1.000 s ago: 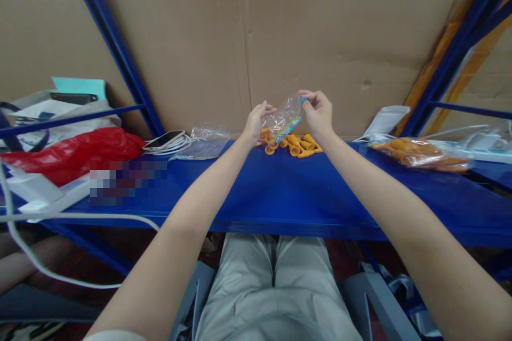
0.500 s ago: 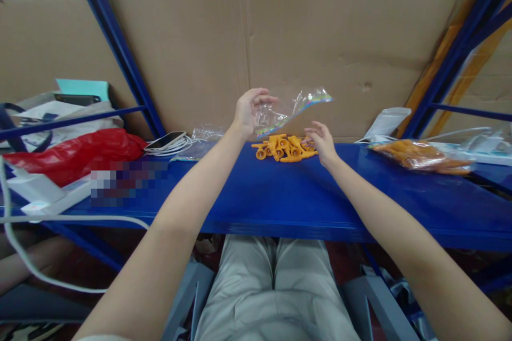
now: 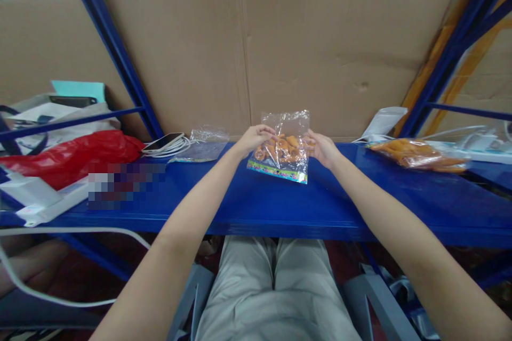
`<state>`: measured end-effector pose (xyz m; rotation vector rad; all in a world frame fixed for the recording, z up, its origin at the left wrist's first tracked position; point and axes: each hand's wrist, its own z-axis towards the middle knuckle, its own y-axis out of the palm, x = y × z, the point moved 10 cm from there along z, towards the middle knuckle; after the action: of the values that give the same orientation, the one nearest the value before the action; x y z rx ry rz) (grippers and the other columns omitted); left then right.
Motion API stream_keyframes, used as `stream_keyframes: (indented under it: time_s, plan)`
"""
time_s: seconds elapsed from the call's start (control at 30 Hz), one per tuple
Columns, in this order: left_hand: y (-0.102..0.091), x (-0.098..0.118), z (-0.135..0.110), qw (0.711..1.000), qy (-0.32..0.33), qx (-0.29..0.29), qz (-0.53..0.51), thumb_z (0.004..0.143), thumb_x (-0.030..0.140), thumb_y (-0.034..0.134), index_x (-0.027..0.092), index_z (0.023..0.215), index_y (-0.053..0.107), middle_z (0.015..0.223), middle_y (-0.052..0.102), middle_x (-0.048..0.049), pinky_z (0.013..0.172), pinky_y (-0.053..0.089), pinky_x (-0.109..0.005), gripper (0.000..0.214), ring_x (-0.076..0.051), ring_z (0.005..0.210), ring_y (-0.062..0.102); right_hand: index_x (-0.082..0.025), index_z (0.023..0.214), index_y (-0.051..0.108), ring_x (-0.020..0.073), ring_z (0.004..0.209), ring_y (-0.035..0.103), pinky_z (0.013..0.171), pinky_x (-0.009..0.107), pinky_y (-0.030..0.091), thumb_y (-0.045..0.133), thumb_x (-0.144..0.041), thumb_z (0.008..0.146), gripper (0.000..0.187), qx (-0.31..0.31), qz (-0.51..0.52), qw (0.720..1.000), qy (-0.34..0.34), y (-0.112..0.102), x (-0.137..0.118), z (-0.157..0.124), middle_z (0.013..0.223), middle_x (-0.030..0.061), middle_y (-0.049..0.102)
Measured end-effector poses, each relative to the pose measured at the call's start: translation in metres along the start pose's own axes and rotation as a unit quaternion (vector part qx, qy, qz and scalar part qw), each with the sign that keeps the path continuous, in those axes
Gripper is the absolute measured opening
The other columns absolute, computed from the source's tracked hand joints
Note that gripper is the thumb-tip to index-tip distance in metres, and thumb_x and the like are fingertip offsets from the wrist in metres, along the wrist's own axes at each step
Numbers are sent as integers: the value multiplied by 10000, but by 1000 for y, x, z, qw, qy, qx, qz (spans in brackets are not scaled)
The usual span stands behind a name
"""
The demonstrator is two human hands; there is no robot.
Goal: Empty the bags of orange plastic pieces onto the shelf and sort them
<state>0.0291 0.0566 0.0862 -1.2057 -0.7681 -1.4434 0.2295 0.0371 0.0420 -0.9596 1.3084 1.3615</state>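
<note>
left hand (image 3: pixel 254 138) pinching the left edge of a clear plastic bag (image 3: pixel 285 145), right hand (image 3: pixel 323 148) gripping its right edge, hands apart with the bag stretched between. bag upright over the far middle of the blue shelf (image 3: pixel 280 202), its patterned strip at the bottom, orange plastic pieces (image 3: pixel 282 149) seen through the film. farther right, a filled bag of orange parts (image 3: pixel 418 153). to the left, an empty clear bag (image 3: pixel 204 143), a phone (image 3: pixel 163 140) on white cables, a red bag (image 3: pixel 72 155). cardboard sheet (image 3: pixel 320 48) behind.
</note>
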Motion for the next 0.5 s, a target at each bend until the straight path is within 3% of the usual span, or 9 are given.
stream_keyframes:
  time_s: [0.1,0.2,0.27,0.33,0.43,0.5]
  plan:
    - [0,-13,-7,999,18,45,-16,742,26,626,163,860,641,897,712,-68,665,520,-258,182,-117,690,630,-189,781,555,125,558,631,536,242,524,652,-198,857,123,20,-17,1000,8,3,9,-1,699,19,679]
    - [-10,-26,-15,991,23,127,-21,704,3,636,213,1111,603,1157,652,-71,593,508,-221,459,-94,670,624,-196,725,518,112,518,615,507,229,519,619,-148,859,174,38,-28,999,3,3,12,-3,659,-1,662]
    - [-18,-37,-21,983,-10,180,-19,742,43,640,242,1246,518,1229,619,-83,532,482,-207,555,-79,607,604,-201,713,509,97,481,581,482,221,501,585,-141,869,183,54,-36,998,-7,1,12,-4,654,-18,650]
    - [-20,-48,-25,978,-65,199,-15,810,117,636,211,1247,491,1133,654,-87,488,451,-205,470,-71,527,562,-202,706,505,82,459,539,463,211,474,550,-133,873,186,76,-46,996,-21,-3,12,-5,648,-36,624]
    - [-9,-56,-26,981,-123,153,-1,915,226,563,155,970,571,800,672,-38,446,398,-214,91,-77,424,488,-208,709,494,79,469,496,485,217,469,518,-148,870,173,110,-62,991,-52,-8,10,-4,639,-58,576]
    - [-3,-54,-27,983,-131,127,9,951,239,505,168,767,543,621,608,2,428,366,-219,201,-83,377,450,-218,728,497,88,467,465,498,238,471,516,-193,870,145,127,-82,986,-77,-11,9,-3,631,-61,552]
